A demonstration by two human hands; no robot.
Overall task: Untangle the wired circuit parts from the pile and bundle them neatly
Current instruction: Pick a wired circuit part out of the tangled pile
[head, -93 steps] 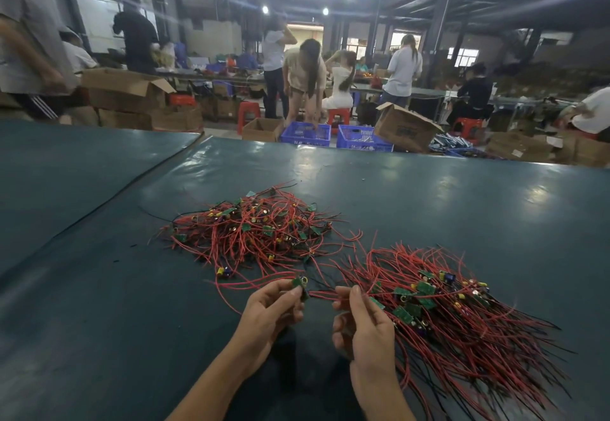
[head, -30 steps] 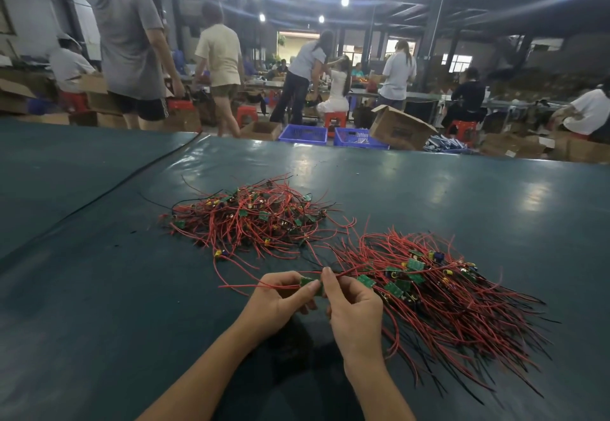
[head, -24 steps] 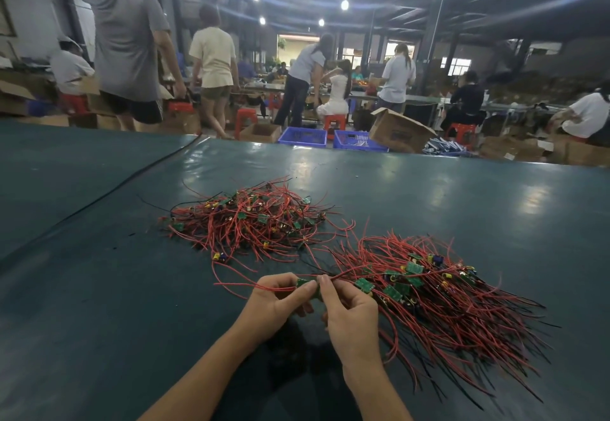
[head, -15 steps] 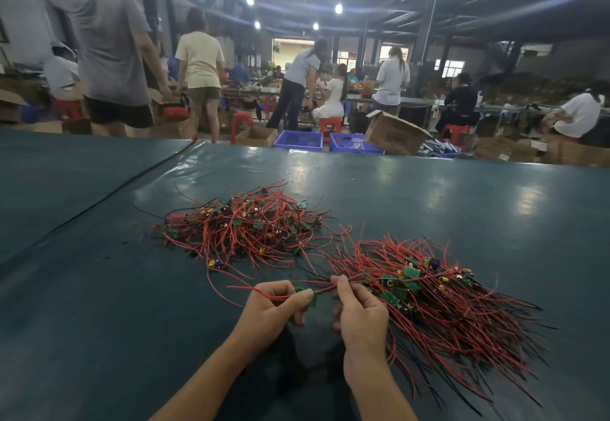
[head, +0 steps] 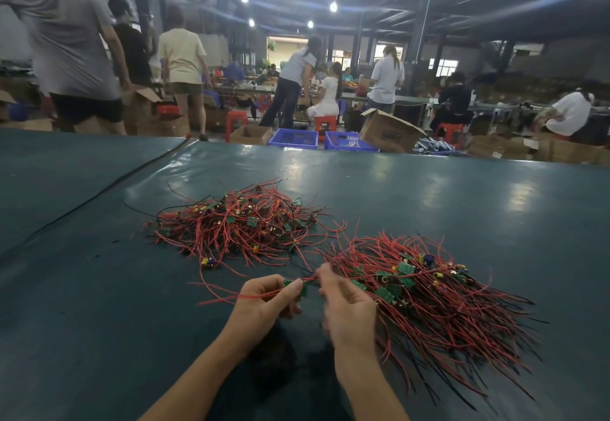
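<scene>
A tangled pile (head: pixel 241 229) of red-wired small green circuit boards lies on the dark green table, ahead and left of my hands. To the right spreads an ordered bundle (head: pixel 425 292) of the same parts, wires fanning toward the near right. My left hand (head: pixel 267 298) pinches one small green board (head: pixel 298 286) with red wires trailing left across the table. My right hand (head: pixel 346 305) pinches the red wire just right of that board, at the bundle's left edge. The two hands are a few centimetres apart.
The green table (head: pixel 429 189) stretches far ahead and to both sides; a seam and a black cable (head: pixel 109 189) run diagonally at the left. Beyond the far edge stand cardboard boxes (head: pixel 388 130), blue crates (head: pixel 293 138), red stools and several people.
My hands have held the same board throughout, drawing slightly apart over the last second. My right hand shifted toward the bundle. People in the background walked left.
</scene>
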